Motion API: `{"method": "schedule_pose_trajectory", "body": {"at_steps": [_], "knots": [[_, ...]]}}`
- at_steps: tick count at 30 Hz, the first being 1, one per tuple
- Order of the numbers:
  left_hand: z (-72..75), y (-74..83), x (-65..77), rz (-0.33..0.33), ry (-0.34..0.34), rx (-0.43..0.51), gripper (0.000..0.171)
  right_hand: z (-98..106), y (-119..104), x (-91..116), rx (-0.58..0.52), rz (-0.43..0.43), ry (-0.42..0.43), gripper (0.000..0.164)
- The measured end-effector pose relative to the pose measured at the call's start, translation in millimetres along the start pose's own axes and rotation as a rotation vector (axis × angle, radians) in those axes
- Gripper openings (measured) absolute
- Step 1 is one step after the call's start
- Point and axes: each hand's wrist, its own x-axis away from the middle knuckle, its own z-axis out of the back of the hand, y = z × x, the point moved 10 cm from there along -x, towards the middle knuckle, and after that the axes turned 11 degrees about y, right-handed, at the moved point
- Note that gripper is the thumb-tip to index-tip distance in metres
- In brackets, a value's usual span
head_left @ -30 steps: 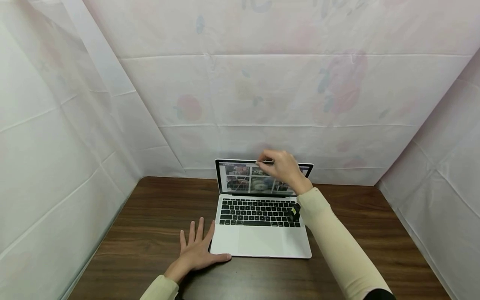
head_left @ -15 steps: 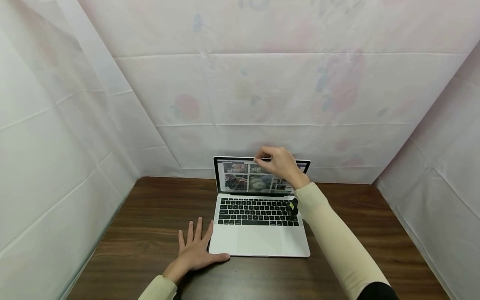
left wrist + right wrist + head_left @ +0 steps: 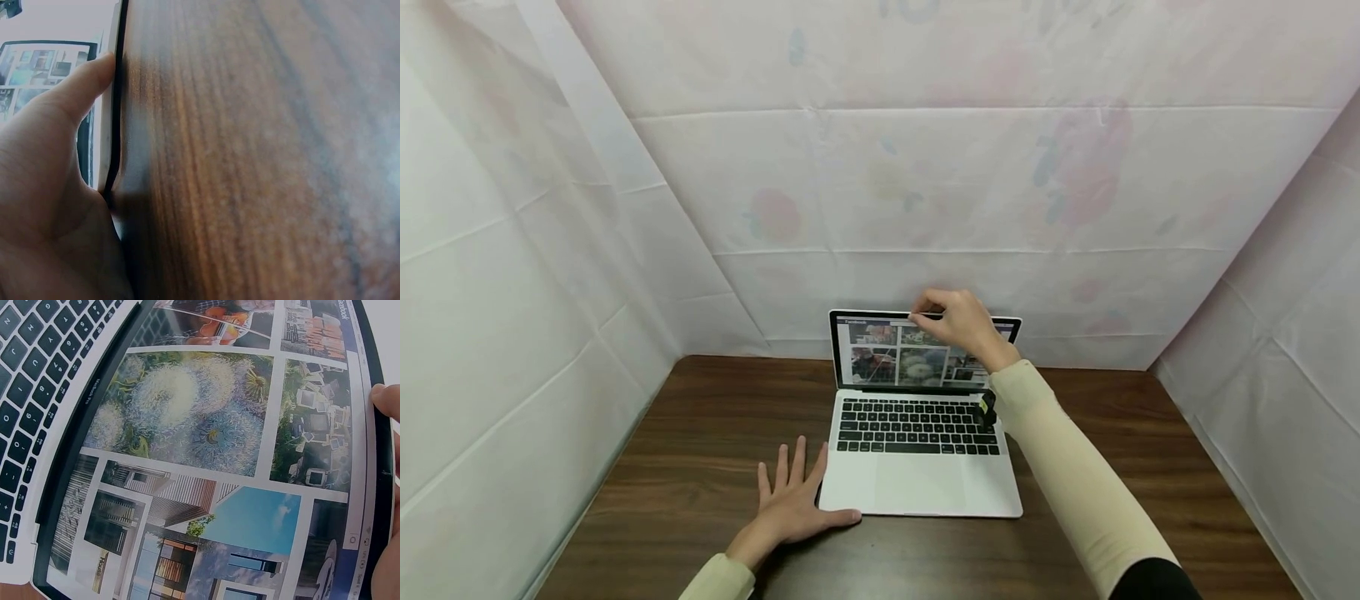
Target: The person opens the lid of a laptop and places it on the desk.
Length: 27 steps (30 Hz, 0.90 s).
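Note:
A silver laptop point(image 3: 921, 483) stands opened on the wooden table, its screen point(image 3: 880, 367) lit with a page of pictures. My right hand point(image 3: 958, 321) pinches the top edge of the lid, thumb on the screen side and fingers behind. The right wrist view shows that thumb point(image 3: 386, 400) on the black bezel; the fingers behind are partly hidden. My left hand point(image 3: 793, 508) lies with spread, straight fingers at the laptop's front left corner. Its thumb point(image 3: 81, 84) touches the front edge of the base.
The dark wooden table point(image 3: 700, 433) extends on both sides of the laptop. A whitish cloth point(image 3: 865, 192) with faint printed fruit hangs close behind the lid, and more cloth hangs at left and right. A small black device point(image 3: 987, 410) sits by the right wrist.
The lid's top edge has risen slightly in the head view and the screen leans a little further back, the right hand moving with it. The left hand stays in place.

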Motion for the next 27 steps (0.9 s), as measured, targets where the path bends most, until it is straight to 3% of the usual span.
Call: {"method": "schedule_pose_trajectory", "body": {"at_steps": [15,27], "knots": [[2.2,5.2,7.7,-0.034,0.036,0.021,0.13,-1,8,-4,-0.019,-0.041,-0.039,0.006],[-3.1,-1.0,8.2,-0.005,0.031,-0.003,0.132,-6,13,-8,-0.033,-0.071,-0.057,0.009]]}}
